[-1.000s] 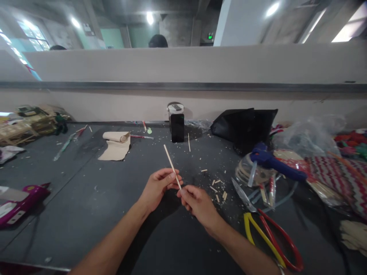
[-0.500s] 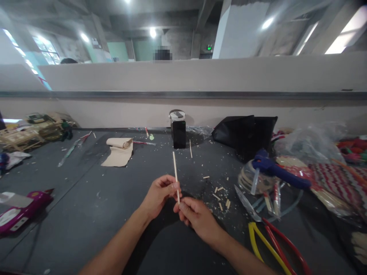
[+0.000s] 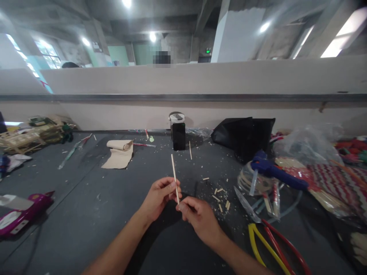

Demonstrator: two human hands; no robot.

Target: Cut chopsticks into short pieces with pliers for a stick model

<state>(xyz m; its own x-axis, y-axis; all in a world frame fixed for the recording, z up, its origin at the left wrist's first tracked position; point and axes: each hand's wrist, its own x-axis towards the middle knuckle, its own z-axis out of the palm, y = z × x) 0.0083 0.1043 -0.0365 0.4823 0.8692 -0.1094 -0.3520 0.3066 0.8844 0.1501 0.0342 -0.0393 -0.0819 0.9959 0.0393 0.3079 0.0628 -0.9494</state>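
A thin pale wooden stick points up and away from me over the dark table. My left hand pinches it near its lower part with thumb and fingers. My right hand grips its bottom end just below and to the right. The two hands nearly touch. Short cut bits of stick lie scattered right of my hands.
Red-and-yellow-handled shears and a blue glue gun lie at the right among plastic bags. A black phone stands at the back wall, a paper roll left of it, a magenta object at far left.
The stick has swung from leaning left to nearly upright. Both hands stay together on it; the view has tilted up slightly.
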